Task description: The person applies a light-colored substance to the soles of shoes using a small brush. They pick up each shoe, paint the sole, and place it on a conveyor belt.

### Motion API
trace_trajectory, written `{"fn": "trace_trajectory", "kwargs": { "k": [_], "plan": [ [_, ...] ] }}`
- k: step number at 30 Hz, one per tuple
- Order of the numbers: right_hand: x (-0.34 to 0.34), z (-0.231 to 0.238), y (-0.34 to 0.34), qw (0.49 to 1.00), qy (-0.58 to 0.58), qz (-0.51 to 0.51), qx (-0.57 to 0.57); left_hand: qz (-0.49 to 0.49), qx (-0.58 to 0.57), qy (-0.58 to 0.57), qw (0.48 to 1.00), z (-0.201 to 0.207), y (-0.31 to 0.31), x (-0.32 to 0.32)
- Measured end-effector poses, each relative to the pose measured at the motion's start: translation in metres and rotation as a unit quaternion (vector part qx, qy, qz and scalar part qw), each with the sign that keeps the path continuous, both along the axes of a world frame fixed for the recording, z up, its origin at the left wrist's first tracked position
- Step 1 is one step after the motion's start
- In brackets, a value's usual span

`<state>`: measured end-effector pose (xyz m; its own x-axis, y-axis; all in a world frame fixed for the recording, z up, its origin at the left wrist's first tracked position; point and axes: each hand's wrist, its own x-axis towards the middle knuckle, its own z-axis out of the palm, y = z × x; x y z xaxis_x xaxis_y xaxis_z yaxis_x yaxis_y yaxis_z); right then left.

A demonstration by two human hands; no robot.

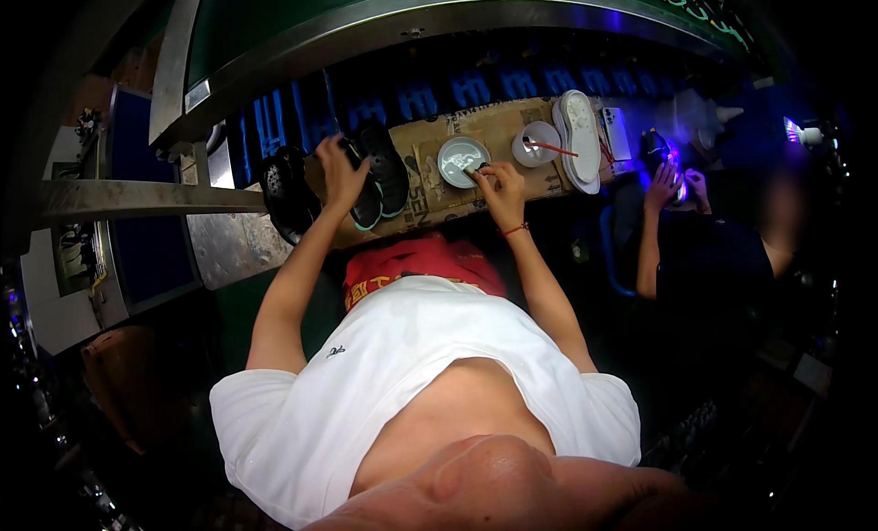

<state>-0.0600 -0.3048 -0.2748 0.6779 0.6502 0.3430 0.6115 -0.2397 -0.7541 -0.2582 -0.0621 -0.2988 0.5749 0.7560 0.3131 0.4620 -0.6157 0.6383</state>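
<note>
My left hand (340, 176) is wrapped over a black shoe (368, 207) with a teal edge along its sole, fingers on one side and thumb on the other. Another black shoe (389, 172) lies right beside it, and a further dark shoe (285, 194) is to the left of my wrist. My right hand (503, 194) pinches a small short piece at the rim of a shallow white bowl (455, 154); the piece is too small to name. Some clear or whitish liquid shows in the bowl.
Brown cardboard (430, 206) covers the bench under these things. Right of the bowl stand a white cup (530, 147) with a red stick and stacked white soles (580, 138). A metal rail (412, 28) runs across above. At the right, another person's hands (666, 185) work under violet light.
</note>
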Motion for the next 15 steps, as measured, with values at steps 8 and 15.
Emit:
{"fn": "trace_trajectory", "kwargs": {
  "k": [8, 15],
  "plan": [
    [0.013, -0.041, 0.033, 0.990, -0.081, 0.060, -0.099, 0.113, -0.425, 0.041, 0.897, -0.124, -0.013, -0.096],
    [0.014, -0.055, 0.040, 0.984, -0.106, 0.092, -0.110, -0.003, -0.683, -0.202, 0.702, -0.059, -0.010, -0.116]
  ]
}}
